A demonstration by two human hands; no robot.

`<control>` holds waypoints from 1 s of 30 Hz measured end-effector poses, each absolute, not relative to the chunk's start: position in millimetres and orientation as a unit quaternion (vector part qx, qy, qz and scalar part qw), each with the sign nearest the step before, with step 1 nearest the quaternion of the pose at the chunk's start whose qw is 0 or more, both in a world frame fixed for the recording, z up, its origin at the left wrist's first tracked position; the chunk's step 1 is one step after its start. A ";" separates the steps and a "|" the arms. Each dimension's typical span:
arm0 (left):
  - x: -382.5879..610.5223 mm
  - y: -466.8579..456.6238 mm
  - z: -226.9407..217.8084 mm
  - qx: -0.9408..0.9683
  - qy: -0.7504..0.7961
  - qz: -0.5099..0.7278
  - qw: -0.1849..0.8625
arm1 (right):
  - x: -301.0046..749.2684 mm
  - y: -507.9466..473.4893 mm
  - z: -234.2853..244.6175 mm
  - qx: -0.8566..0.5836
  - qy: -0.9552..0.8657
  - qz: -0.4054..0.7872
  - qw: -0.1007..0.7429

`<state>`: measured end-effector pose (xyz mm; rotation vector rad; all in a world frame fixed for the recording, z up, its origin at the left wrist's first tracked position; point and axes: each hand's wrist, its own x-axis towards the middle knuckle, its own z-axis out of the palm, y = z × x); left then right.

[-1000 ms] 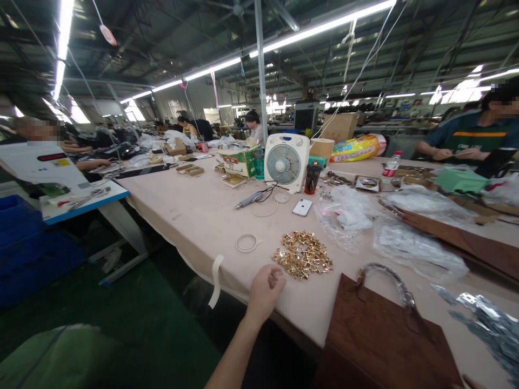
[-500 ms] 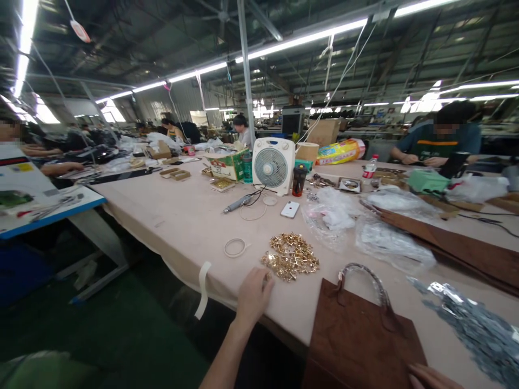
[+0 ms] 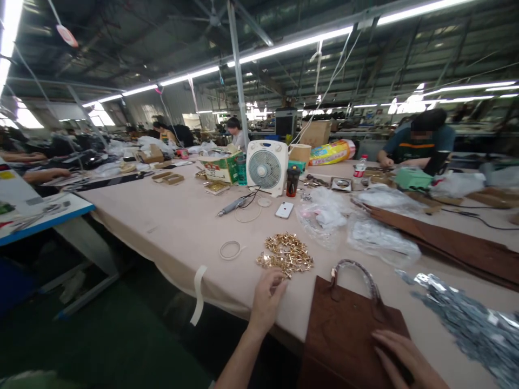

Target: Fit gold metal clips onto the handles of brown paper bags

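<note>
just beyond left hand (image 3: 267, 300), gold studs (image 3: 295, 253); beneath right hand (image 3: 405, 359), brown bag (image 3: 344, 327)

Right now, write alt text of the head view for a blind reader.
A person's left hand is at the near edge of a pile of gold-coloured pieces on a worktable; the right hand is touching or just over a brown handbag. Grey flat pieces lie to the right, and a white fan stands behind.
</note>
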<state>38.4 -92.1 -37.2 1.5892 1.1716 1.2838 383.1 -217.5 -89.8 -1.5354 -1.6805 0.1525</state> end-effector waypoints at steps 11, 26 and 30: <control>190.0 -103.6 -22.2 0.664 0.279 0.416 0.555 | 342.8 -190.5 -29.0 -0.607 -0.479 0.282 0.569; 210.9 -104.2 -34.2 0.660 0.200 0.321 0.649 | 350.7 -198.3 -33.6 -0.583 -0.490 0.276 0.586; 209.9 -101.0 -35.6 0.648 0.183 0.297 0.678 | 350.8 -198.0 -30.1 -0.577 -0.526 0.258 0.569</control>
